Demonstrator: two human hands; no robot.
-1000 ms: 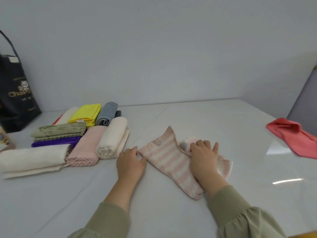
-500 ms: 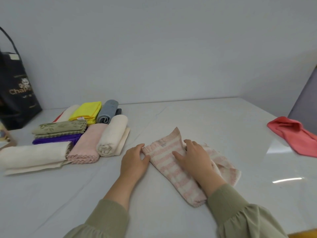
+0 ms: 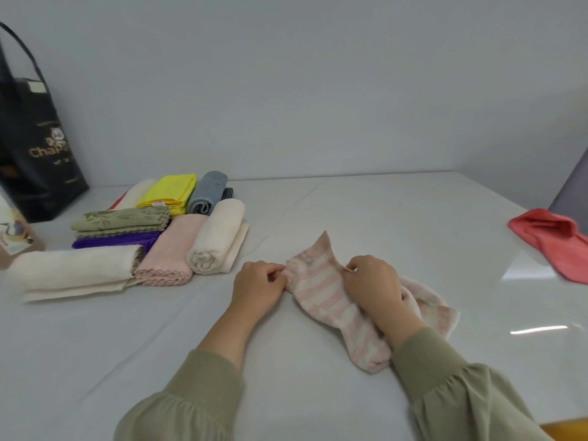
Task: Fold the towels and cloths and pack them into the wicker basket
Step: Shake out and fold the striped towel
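Observation:
A pink-and-white striped cloth (image 3: 327, 294) lies folded in a long strip on the white table (image 3: 397, 224), running from the middle toward me. My left hand (image 3: 257, 283) pinches its far left corner. My right hand (image 3: 372, 286) pinches the far right edge and lies over the strip's middle. To the left sit folded and rolled towels: a cream roll (image 3: 216, 240), a pink towel (image 3: 171, 253), a long cream towel (image 3: 73, 272), a purple cloth (image 3: 111, 241), an olive cloth (image 3: 121, 218), a yellow cloth (image 3: 170, 192) and a grey roll (image 3: 206, 194). No wicker basket is in view.
A black tote bag (image 3: 35, 148) stands at the back left against the wall. A coral-red cloth (image 3: 553, 243) lies crumpled at the table's right edge, next to a grey panel (image 3: 572, 189). A printed box (image 3: 12, 237) shows at the far left.
Both hands went from lying flat on the striped cloth to pinching its far end. The far corner of the cloth is lifted and bunched between them.

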